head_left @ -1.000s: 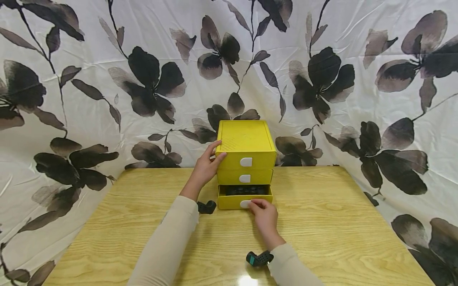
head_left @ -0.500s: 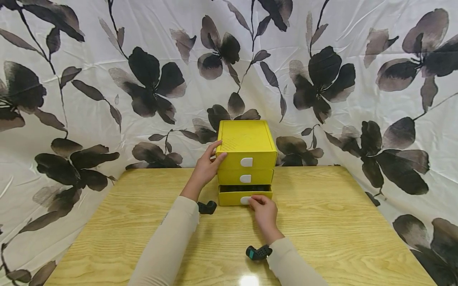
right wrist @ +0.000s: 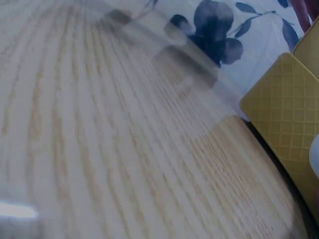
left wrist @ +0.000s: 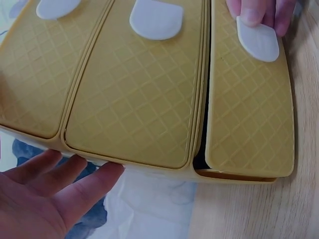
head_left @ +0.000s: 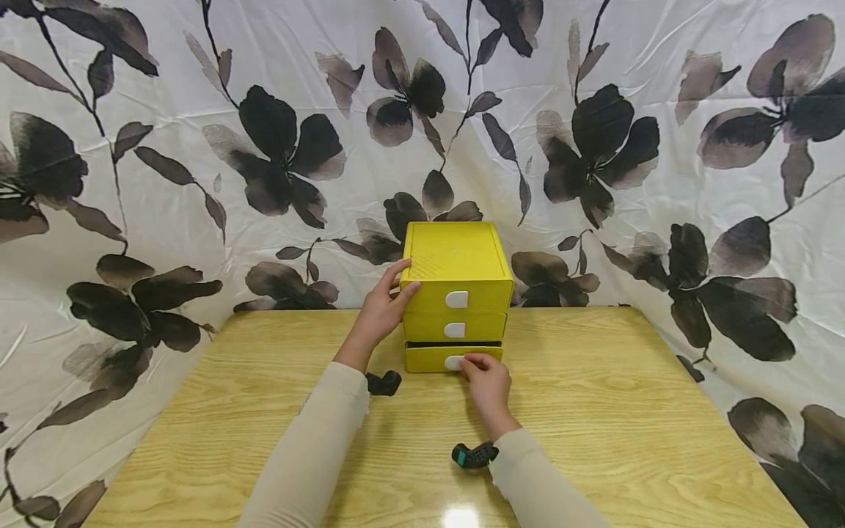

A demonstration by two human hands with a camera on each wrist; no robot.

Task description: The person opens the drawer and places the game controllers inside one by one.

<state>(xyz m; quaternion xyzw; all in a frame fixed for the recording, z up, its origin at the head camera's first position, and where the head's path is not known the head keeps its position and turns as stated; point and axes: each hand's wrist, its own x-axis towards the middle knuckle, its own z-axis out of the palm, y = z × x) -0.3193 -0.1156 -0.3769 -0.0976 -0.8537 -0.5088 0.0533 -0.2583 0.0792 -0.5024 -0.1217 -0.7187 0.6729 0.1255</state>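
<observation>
A yellow three-drawer box [head_left: 455, 253] stands on the table. Its bottom drawer [head_left: 425, 361] sticks out slightly, leaving a thin dark gap above its front; the contents are hidden. My right hand [head_left: 488, 389] pinches that drawer's white tab [head_left: 452, 363]; the left wrist view shows its fingers [left wrist: 253, 12] at the tab [left wrist: 261, 44]. My left hand [head_left: 381, 312] steadies the box's left side near the top front corner. Straight fingers [left wrist: 92, 186] touch the side wall in the left wrist view. The right wrist view catches only a waffle-patterned yellow drawer front [right wrist: 284, 97] at its edge.
The middle drawer [head_left: 422, 328] and top drawer [head_left: 422, 297] sit closed, each with a white tab. A wood-grain table [head_left: 594, 411] extends around the box. Behind hangs a white cloth [head_left: 502, 44] printed with dark flowers. Black camera mounts are worn on both wrists.
The bottom drawer has slid inward, pushed by my right hand, which moved forward with it. Dark items seen inside earlier are now out of sight. My left hand has stayed in place.
</observation>
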